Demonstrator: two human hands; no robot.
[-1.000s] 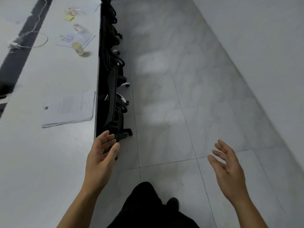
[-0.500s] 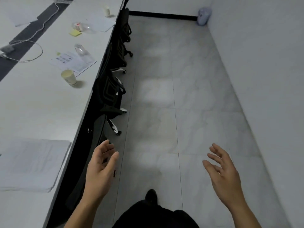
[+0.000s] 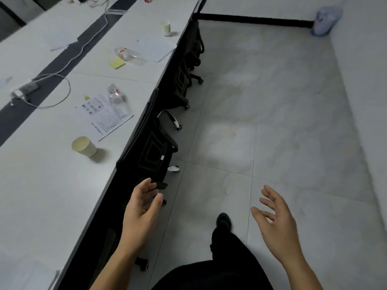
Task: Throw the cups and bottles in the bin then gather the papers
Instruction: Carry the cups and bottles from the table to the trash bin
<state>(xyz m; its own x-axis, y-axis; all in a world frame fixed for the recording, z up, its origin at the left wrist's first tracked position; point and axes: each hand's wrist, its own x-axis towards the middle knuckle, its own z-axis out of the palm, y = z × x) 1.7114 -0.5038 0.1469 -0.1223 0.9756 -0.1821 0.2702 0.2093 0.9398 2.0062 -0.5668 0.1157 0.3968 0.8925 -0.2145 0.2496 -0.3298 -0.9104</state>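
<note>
The stack of papers (image 3: 31, 277) is cut off by the bottom-left corner. Print on the sheet (image 3: 104, 118) is too small to read. The bin (image 3: 325, 19) is blurred; chairs (image 3: 150, 151) sit half hidden under the table (image 3: 41, 195).

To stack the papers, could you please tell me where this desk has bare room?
Widest bare patch: nearer than the paper cup, along the desk edge. Smaller: between the printed sheet and sticky notes. Crowded: around the far bottle.
</note>
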